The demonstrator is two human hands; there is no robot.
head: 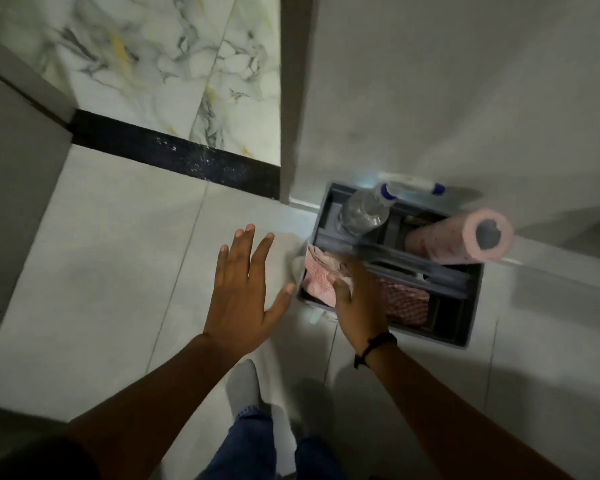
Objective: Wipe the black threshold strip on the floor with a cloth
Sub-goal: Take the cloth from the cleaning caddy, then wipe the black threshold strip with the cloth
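Far left, the black speckled threshold strip runs across the doorway btwn the marbled tile and the plain grey floor tile, dusty pale flecks on it, nothing touching it yet. Moving in: left hand spread flat, fingers wide, holding nothing, hovering over the floor just beside the caddy. Next, right hand is down in the near compartment of the grey plastic caddy, fingers curled into the pink-and-white checked cloth; looks like a loose pinch, can't tell if the grip has closed. Cloth should be light, soft, floppy, so bunch a good handful from the middle, w/ no trailing corners. Further right: clear spray bottle, then a pink roll standing in the far compartments.
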